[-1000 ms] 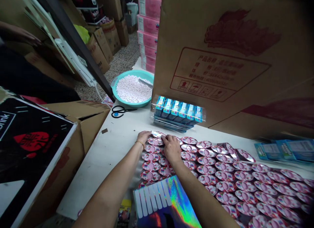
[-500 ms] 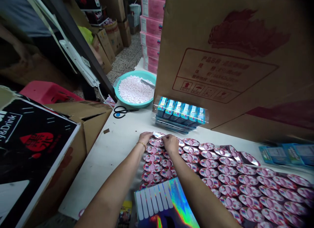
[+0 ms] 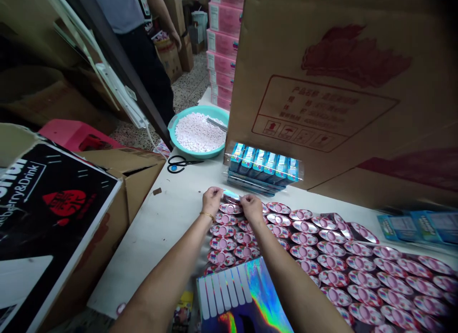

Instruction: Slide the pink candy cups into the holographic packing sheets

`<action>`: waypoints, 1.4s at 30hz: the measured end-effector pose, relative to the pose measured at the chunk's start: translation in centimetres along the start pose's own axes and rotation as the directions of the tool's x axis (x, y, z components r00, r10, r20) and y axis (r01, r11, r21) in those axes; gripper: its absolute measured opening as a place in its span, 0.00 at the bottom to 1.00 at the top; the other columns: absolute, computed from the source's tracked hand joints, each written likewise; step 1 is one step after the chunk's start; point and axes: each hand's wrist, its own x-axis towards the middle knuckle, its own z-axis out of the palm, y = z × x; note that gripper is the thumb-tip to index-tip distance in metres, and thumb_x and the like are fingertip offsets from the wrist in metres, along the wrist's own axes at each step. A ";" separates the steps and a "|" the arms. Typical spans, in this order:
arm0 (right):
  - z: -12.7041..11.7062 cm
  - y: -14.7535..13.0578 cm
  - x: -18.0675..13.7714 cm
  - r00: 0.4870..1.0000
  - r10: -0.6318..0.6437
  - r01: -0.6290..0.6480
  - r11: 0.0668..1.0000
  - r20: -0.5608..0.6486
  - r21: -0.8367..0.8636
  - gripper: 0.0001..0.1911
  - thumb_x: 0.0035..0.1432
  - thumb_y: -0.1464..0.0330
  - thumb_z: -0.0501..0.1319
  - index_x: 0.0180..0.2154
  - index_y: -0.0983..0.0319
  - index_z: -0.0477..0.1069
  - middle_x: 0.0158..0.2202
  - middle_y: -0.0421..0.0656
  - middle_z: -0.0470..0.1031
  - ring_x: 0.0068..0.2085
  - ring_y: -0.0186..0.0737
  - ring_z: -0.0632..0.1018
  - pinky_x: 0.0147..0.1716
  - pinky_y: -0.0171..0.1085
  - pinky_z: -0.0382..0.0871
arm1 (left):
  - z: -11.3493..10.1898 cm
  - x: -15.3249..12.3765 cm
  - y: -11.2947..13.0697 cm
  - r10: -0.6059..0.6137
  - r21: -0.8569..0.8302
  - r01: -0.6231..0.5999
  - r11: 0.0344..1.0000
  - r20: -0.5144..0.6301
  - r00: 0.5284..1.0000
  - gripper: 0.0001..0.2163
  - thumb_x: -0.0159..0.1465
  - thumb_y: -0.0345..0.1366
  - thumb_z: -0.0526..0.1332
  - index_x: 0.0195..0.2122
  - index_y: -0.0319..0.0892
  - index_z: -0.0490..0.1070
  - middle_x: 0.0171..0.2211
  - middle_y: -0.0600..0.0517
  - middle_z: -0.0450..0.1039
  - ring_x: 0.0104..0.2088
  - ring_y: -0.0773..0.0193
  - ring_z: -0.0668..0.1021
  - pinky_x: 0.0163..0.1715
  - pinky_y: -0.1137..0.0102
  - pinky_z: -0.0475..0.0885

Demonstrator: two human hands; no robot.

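My left hand [image 3: 212, 199], with a thin bangle at its wrist, pinches the left end of a small shiny sticker [image 3: 231, 194]. My right hand [image 3: 251, 207] pinches its right end. The sticker lies across one small pack in the back left corner of tightly set rows of oval-topped packs [image 3: 304, 252]. Many of these packs carry a round pink piece on top. Between my forearms lies a rainbow-shimmering sheet [image 3: 229, 295] with several pale, rounded strips on it.
Behind my hands stand blue packs in a clear tray [image 3: 265, 163], against a large carton [image 3: 322, 99]. Further left are black scissors [image 3: 182, 163] and a turquoise basin [image 3: 171, 132] of small white pieces. Open cartons [image 3: 82, 204] flank the table's left edge. A person [image 3: 143, 51] stands beyond.
My fingers have shifted slightly at both ends of the sticker, which now looks more tilted. In the background, the person has moved to the right. The view has turned a little.
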 end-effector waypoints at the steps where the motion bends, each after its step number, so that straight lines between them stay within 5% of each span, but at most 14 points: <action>1: -0.2 0.2 0.1 1.000 0.001 -0.001 1.000 0.009 -0.009 0.09 0.46 0.67 0.54 0.22 0.63 0.70 0.19 0.39 0.70 0.24 0.35 0.70 0.24 0.30 0.58 | 0.1 0.0 -0.1 -0.026 0.032 0.025 0.999 0.011 1.000 0.06 0.46 0.37 0.61 0.23 0.40 0.70 0.21 0.54 0.69 0.24 0.69 0.70 0.28 0.75 0.63; 5: -0.9 0.4 0.2 0.999 0.037 -0.034 0.986 0.015 -0.161 0.08 0.45 0.68 0.55 0.21 0.63 0.70 0.19 0.40 0.71 0.24 0.35 0.71 0.24 0.31 0.57 | 0.5 0.0 -1.2 -0.064 0.207 0.063 0.976 0.002 0.998 0.05 0.47 0.35 0.60 0.20 0.40 0.72 0.20 0.52 0.70 0.24 0.65 0.71 0.28 0.73 0.64; 13: -0.7 -0.2 -0.4 1.000 0.024 -0.014 0.915 0.020 -0.404 0.09 0.48 0.68 0.54 0.25 0.62 0.72 0.26 0.44 0.74 0.30 0.37 0.73 0.28 0.32 0.59 | 0.8 0.4 -1.3 0.158 0.568 -0.125 0.813 -0.010 0.987 0.06 0.49 0.34 0.60 0.22 0.38 0.74 0.27 0.50 0.72 0.33 0.64 0.73 0.38 0.72 0.65; 27: -0.6 -0.8 -0.8 0.999 0.048 -0.040 0.878 0.005 -0.476 0.10 0.51 0.66 0.53 0.29 0.61 0.72 0.29 0.46 0.75 0.34 0.42 0.74 0.31 0.35 0.61 | 1.3 -0.1 -1.8 0.295 0.607 -0.238 0.758 0.007 0.956 0.04 0.51 0.33 0.59 0.22 0.40 0.71 0.29 0.50 0.68 0.29 0.66 0.72 0.38 0.70 0.68; 32: -0.6 -0.9 -1.0 0.999 0.051 -0.051 0.878 -0.012 -0.476 0.10 0.52 0.66 0.53 0.30 0.61 0.71 0.30 0.47 0.75 0.34 0.42 0.74 0.31 0.35 0.61 | 1.8 -0.4 -1.9 0.211 0.588 -0.152 0.794 -0.032 0.977 0.03 0.51 0.32 0.59 0.26 0.40 0.68 0.28 0.52 0.69 0.29 0.67 0.73 0.37 0.71 0.68; 36: -1.5 -0.7 -0.8 0.999 0.045 -0.052 0.894 -0.025 -0.445 0.10 0.53 0.67 0.52 0.36 0.61 0.70 0.31 0.45 0.75 0.35 0.40 0.74 0.32 0.34 0.62 | 1.4 0.3 -1.7 0.050 0.507 -0.018 0.862 -0.050 0.998 0.14 0.49 0.33 0.61 0.38 0.40 0.66 0.27 0.54 0.71 0.28 0.68 0.74 0.33 0.73 0.68; 42: -1.9 -1.4 1.6 0.986 0.001 0.093 0.831 0.169 -0.549 0.10 0.48 0.62 0.60 0.34 0.58 0.72 0.34 0.46 0.75 0.38 0.43 0.74 0.33 0.35 0.63 | 0.9 2.0 -2.0 -0.019 0.473 -0.064 0.879 0.169 0.985 0.07 0.49 0.37 0.63 0.27 0.41 0.72 0.27 0.52 0.74 0.29 0.67 0.75 0.31 0.74 0.69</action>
